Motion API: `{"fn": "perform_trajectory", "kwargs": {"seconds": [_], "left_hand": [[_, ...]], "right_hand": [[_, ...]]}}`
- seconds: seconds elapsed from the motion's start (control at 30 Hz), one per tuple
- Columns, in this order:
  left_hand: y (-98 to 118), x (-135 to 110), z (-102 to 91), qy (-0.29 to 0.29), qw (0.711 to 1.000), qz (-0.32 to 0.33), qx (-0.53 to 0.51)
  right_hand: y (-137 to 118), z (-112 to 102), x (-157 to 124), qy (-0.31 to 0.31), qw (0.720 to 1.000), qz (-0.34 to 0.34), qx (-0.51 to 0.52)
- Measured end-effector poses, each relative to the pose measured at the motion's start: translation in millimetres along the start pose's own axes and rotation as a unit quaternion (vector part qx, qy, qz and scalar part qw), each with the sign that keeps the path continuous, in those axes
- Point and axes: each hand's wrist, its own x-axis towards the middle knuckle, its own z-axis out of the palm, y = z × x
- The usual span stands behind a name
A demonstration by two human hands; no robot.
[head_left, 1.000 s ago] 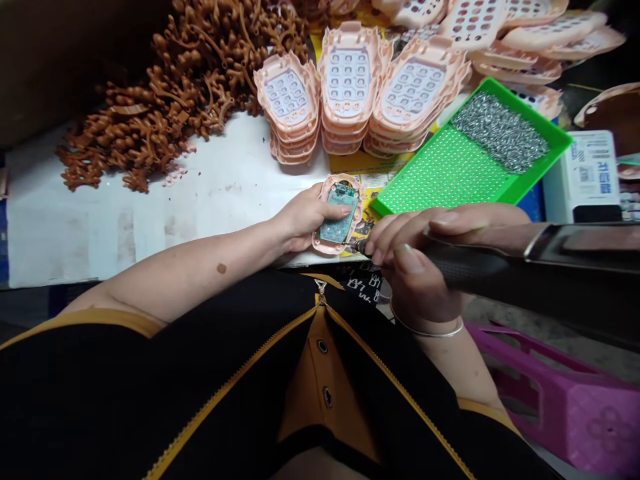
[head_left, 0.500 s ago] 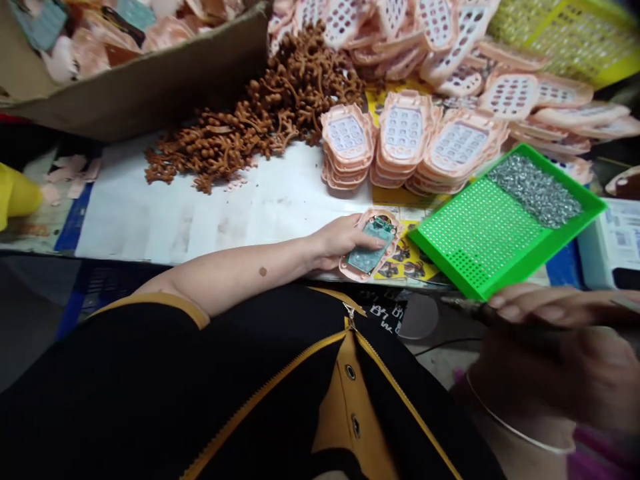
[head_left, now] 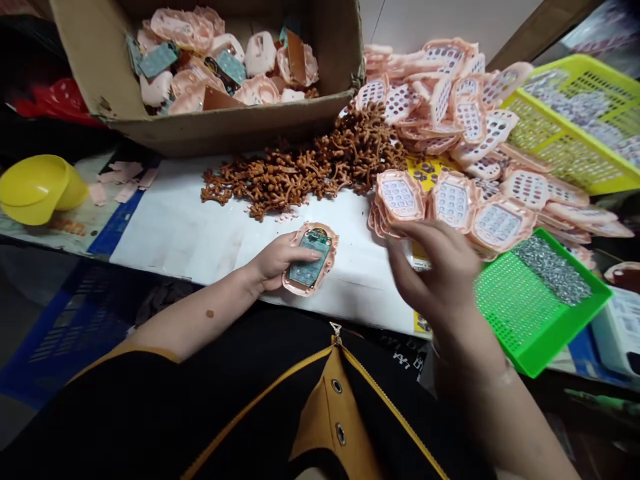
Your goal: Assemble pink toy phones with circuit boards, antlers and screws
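In my left hand is a pink plastic housing half with a green circuit board inside, the thumb lying on the board. My right hand, smeared by motion, is over the white sheet near the stacked pink shells with keypads. Its thumb and fingers are apart and I see nothing between them. Beside it stand more keypad shells. A green tray with small metal screws lies to the right of that hand.
Brown branched plastic parts are heaped behind my left hand. A cardboard box holds pink parts and boards. Loose perforated shells pile up beside a yellow basket. At left are a yellow scoop and pink scraps.
My right hand has left the dark tool it held at lower right and come up toward the keypad stacks. The left hand still holds the housing. My view has shifted.
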Motion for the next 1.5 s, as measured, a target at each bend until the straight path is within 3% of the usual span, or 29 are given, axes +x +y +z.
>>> {"fn": "perform_trajectory", "kwargs": {"seconds": [0.07,0.13,0.2,0.27,0.37,0.43,0.47,0.5,0.57,0.63,0.73,0.83,1.1,1.3,1.5], "left_hand": [[4,-6,-10.8,0.022,1.000,0.007,-0.013],[7,-11,-19.1,0.036,0.999,0.012,-0.028],[10,-15,-26.4,0.040,0.998,0.014,-0.044],[13,-16,-33.3,0.040,0.998,0.012,-0.055],[16,-16,-41.4,0.027,0.997,0.010,-0.066],[16,-14,-43.7,0.007,0.998,0.010,-0.064],[16,-13,-43.8,-0.007,0.998,0.011,-0.061],[16,-13,-43.5,-0.024,0.998,0.011,-0.058],[16,-12,-41.8,-0.057,0.997,0.011,-0.052],[15,-13,-39.7,-0.077,0.996,0.020,-0.049],[13,-16,-36.8,-0.085,0.995,0.041,-0.041],[11,-20,-33.7,-0.084,0.996,0.038,-0.021],[1,-21,-22.9,-0.087,0.995,0.016,0.054],[-4,-20,-12.1,-0.056,0.995,0.002,0.085],[-7,-19,-6.2,-0.028,0.992,0.002,0.120]], "right_hand": [[13,52,51,-0.064,0.990,-0.045,-0.118],[21,91,87,-0.133,0.966,-0.031,-0.219],[25,113,106,-0.185,0.942,-0.014,-0.279],[28,121,110,-0.199,0.934,-0.005,-0.297],[32,114,100,-0.114,0.963,0.011,-0.244],[32,106,86,-0.003,0.995,0.062,-0.075],[31,102,79,0.036,0.993,0.105,0.047],[29,98,71,0.055,0.972,0.154,0.169],[23,94,55,0.033,0.903,0.247,0.350],[15,93,42,-0.001,0.844,0.310,0.439],[4,96,31,-0.007,0.801,0.356,0.481],[-4,99,27,0.024,0.786,0.369,0.495],[-12,87,17,-0.015,0.792,0.340,0.506],[-11,80,10,-0.024,0.780,0.372,0.502],[-4,74,6,-0.031,0.792,0.368,0.486]]}}
